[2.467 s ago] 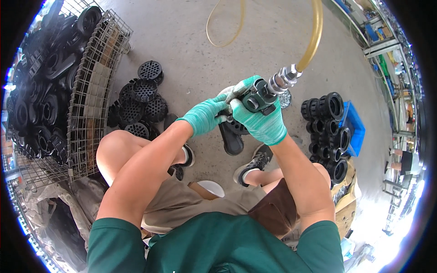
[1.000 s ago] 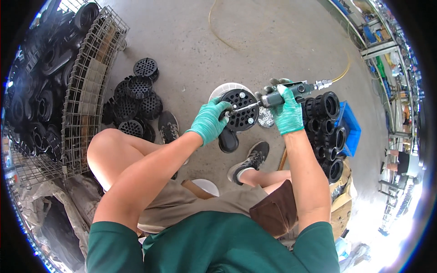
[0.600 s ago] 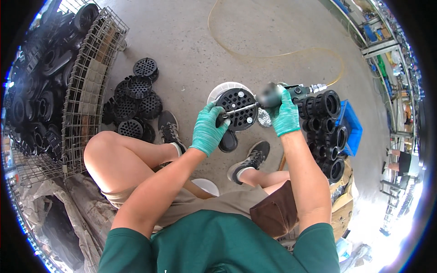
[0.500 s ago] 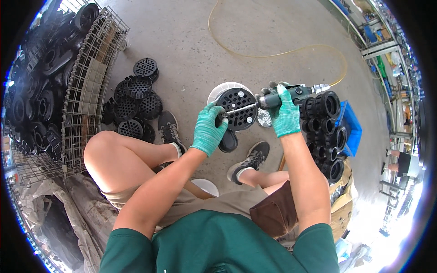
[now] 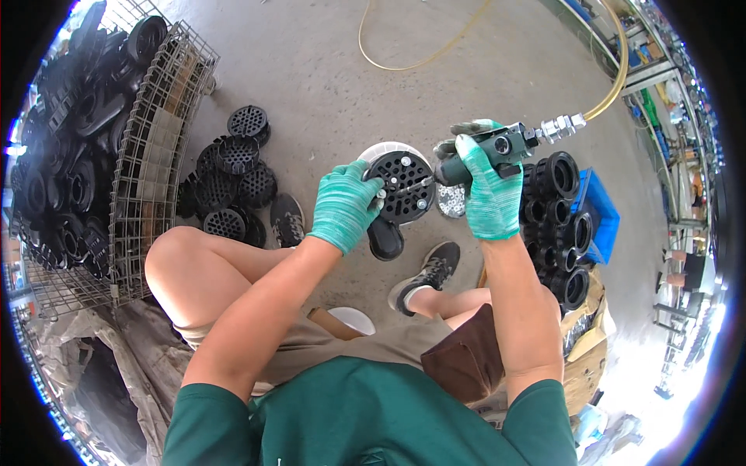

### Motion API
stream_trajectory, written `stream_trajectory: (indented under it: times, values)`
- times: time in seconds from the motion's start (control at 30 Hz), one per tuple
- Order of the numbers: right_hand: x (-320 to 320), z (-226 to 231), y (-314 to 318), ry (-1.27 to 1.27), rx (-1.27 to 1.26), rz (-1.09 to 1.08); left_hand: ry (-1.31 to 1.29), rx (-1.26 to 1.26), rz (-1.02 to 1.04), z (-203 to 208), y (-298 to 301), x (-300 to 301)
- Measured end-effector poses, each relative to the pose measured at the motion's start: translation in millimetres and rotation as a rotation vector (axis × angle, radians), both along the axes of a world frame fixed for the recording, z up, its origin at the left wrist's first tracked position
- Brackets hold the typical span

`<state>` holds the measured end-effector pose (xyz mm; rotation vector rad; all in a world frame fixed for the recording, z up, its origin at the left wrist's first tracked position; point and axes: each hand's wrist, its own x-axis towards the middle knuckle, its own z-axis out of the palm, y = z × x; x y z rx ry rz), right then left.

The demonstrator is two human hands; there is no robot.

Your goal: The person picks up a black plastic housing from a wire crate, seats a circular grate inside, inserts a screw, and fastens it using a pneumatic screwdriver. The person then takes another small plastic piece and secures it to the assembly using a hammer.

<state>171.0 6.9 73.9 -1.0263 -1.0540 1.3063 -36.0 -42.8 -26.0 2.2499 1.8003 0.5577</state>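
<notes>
My left hand [image 5: 346, 203], in a green glove, has its fingers closed at the left edge of a black perforated disc [image 5: 410, 203]. A small silver bolt shows by the fingertips; more silver bolt heads stand on the disc. Below hangs a black paddle-shaped part [image 5: 385, 239]. My right hand [image 5: 494, 194], gloved too, is wrapped round a dark green air screwdriver [image 5: 497, 149]. Its thin bit points left across the disc, the tip short of my left fingers. Under the disc a white round support [image 5: 379, 149] partly shows. A dish of small silver pieces [image 5: 451, 200] sits beside it.
A wire cage [image 5: 148, 147] full of black plastic parts stands at left, near a pile of perforated discs [image 5: 237, 155]. Black ring-shaped fittings [image 5: 556, 225] are stacked at right, before a blue bin [image 5: 602, 221]. A yellowish air hose [image 5: 618, 62] trails from the screwdriver.
My right hand has lifted the screwdriver and drawn it rightward, so its bit has left my left fingertips. My left hand has shifted slightly left and up. The hose has swung to the right.
</notes>
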Motion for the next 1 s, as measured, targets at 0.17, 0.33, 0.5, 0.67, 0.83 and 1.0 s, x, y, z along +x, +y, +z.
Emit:
stream_trajectory:
  times: [0.17, 0.33, 0.5, 0.67, 0.83, 1.0]
  values:
    - [5.1, 18.3, 1.4, 0.096, -0.032, -0.05, 0.168, 0.037, -0.167, 1.4, 8.7, -2.8]
    - [18.8, 30.5, 6.3, 0.149, -0.008, -0.108, 0.36, -0.098, -0.337, 10.3, 19.2, 4.8]
    - [32.0, 33.4, 8.2, 0.147, 0.011, -0.175, 0.4, -0.143, -0.327, 12.0, 22.5, 10.7]
    - [32.5, 39.4, 7.3, 0.133, 0.001, -0.182, 0.26, -0.209, -0.197, 8.4, 24.0, 2.2]
    - [36.7, 39.3, 7.5, 0.141, 0.025, -0.163, -0.258, -0.251, -0.04, 4.7, 27.5, -22.2]
    - [36.0, 33.4, 2.7, 0.151, 0.035, -0.158, -0.358, -0.341, -0.001, 5.1, 15.8, -36.1]
